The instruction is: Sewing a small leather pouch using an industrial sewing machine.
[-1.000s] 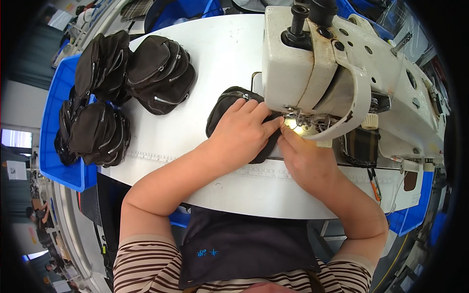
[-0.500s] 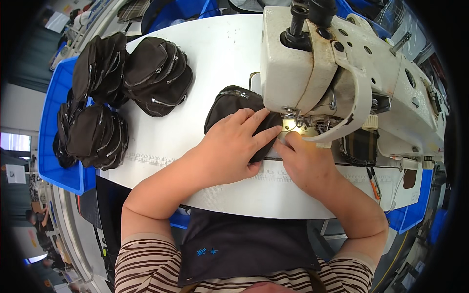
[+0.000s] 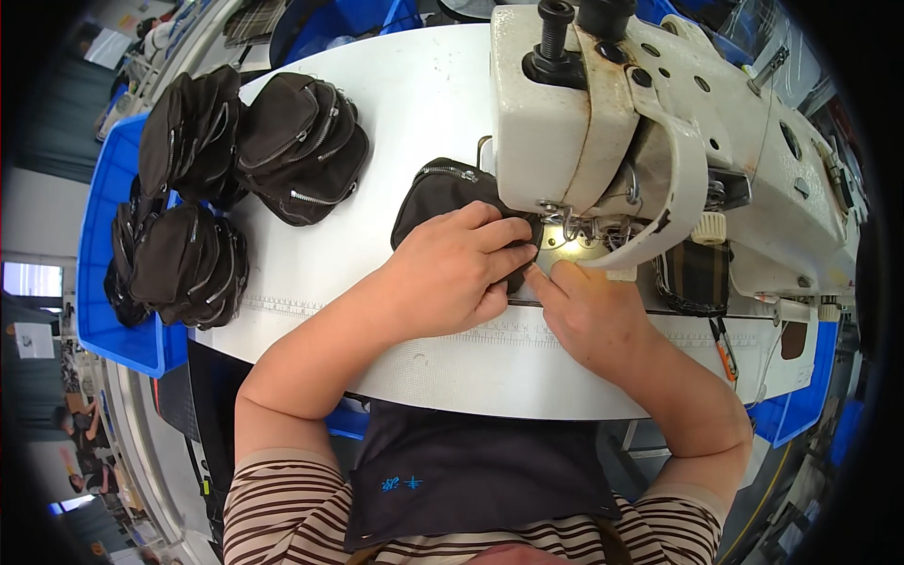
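A black zippered pouch lies on the white sewing table, its right edge by the lit needle area of the sewing machine. My left hand is closed over the pouch's near right part, fingers bent and drawn together, thumb toward me. Close beside it, my right hand pinches the pouch's edge near the needle, index finger and thumb together. The two hands' fingertips nearly meet there. My left fingers cover much of the pouch's right side, and the machine head hides its far right corner.
Stacked black pouches stand on the table's left, several more beside a blue bin. A black and brown plaid piece lies under the machine arm. Near it is an orange-handled cutter. A printed ruler runs along the table.
My left fingers, spread flat over the pouch before, are now bent and drawn together at its right edge. My right hand keeps its pinch with little movement. The view has shifted slightly.
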### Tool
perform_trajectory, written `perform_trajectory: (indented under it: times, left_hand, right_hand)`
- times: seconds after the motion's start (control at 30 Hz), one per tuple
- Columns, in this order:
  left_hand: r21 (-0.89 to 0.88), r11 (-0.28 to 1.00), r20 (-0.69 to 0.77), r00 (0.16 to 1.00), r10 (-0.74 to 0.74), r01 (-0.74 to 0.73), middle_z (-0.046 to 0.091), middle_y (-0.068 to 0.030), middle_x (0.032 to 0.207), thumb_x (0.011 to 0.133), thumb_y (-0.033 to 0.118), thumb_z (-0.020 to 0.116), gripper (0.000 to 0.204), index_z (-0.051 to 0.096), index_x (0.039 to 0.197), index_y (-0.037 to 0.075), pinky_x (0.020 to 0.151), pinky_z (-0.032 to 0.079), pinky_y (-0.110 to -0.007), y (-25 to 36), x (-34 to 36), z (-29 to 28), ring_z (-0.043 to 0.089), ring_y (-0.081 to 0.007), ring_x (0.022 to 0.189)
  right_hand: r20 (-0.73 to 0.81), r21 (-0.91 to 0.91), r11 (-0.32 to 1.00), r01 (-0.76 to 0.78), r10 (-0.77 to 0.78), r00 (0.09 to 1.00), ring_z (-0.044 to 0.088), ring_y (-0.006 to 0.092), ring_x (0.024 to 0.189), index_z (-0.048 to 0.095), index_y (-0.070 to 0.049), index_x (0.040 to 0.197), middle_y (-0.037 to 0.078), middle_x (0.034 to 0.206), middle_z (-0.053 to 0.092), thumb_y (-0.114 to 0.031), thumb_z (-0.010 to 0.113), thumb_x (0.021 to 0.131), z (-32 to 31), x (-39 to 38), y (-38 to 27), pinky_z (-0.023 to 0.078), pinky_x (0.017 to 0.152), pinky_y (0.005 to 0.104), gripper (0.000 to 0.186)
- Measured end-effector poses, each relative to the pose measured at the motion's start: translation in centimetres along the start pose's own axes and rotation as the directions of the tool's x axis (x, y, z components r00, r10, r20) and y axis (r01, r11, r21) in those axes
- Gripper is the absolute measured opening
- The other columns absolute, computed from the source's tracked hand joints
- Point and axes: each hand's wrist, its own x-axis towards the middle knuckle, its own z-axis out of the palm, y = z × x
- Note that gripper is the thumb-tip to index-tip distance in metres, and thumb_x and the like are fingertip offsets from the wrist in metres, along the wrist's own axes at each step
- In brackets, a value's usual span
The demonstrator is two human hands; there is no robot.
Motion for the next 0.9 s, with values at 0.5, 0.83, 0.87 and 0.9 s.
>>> perform_trajectory:
  times: [0.5, 0.83, 0.87, 0.9]
  left_hand:
    - [-0.064, 0.994, 0.005, 0.996, -0.084, 0.084, 0.069, -0.0016, 0.118, 0.083, 0.016, 0.069, 0.035, 0.076, 0.116, 0.004, 0.081, 0.06, -0.035, 1.0, 0.0, 0.6, 0.062, -0.0253, 0.106]
    - [-0.015, 0.995, -0.02, 0.995, -0.102, 0.102, 0.069, -0.0033, 0.119, 0.085, 0.019, 0.068, 0.039, 0.074, 0.12, 0.003, 0.087, 0.06, -0.036, 0.3, 0.6, 1.0, 0.062, -0.027, 0.109]
    - [-0.006, 0.994, -0.017, 0.994, -0.107, 0.107, 0.069, -0.0038, 0.12, 0.086, 0.02, 0.068, 0.04, 0.074, 0.121, 0.002, 0.088, 0.06, -0.036, 0.3, 0.6, 1.0, 0.061, -0.0274, 0.111]
    - [-0.004, 0.994, -0.017, 0.994, -0.107, 0.107, 0.069, -0.0038, 0.12, 0.086, 0.02, 0.068, 0.04, 0.074, 0.121, 0.002, 0.088, 0.06, -0.036, 0.4, 0.6, 0.8, 0.061, -0.0274, 0.111]
  right_hand:
    - [0.066, 0.064, 0.998, 0.017, -0.021, 0.998, 0.065, 0.0235, 0.074, 0.069, -0.003, 0.108, 0.004, 0.084, 0.058, -0.006, 0.068, 0.078, -1.1, 0.3, 0.7, 0.052, 0.059, 0.0357, 0.03]
    - [0.113, -0.049, 0.999, -0.021, 0.027, 0.993, 0.067, 0.0233, 0.073, 0.069, -0.003, 0.116, 0.004, 0.089, 0.062, -0.008, 0.068, 0.079, -0.7, 0.3, 1.2, 0.052, 0.06, 0.0352, 0.038]
    - [0.131, -0.056, 0.998, -0.04, 0.047, 0.99, 0.067, 0.0227, 0.073, 0.069, -0.003, 0.118, 0.003, 0.09, 0.062, -0.008, 0.068, 0.079, -0.6, 0.3, 1.2, 0.052, 0.06, 0.0353, 0.039]
    - [0.129, -0.056, 0.998, -0.039, 0.046, 0.991, 0.067, 0.0227, 0.073, 0.069, -0.003, 0.118, 0.003, 0.09, 0.062, -0.008, 0.068, 0.079, -0.5, 0.3, 1.2, 0.052, 0.06, 0.0353, 0.039]
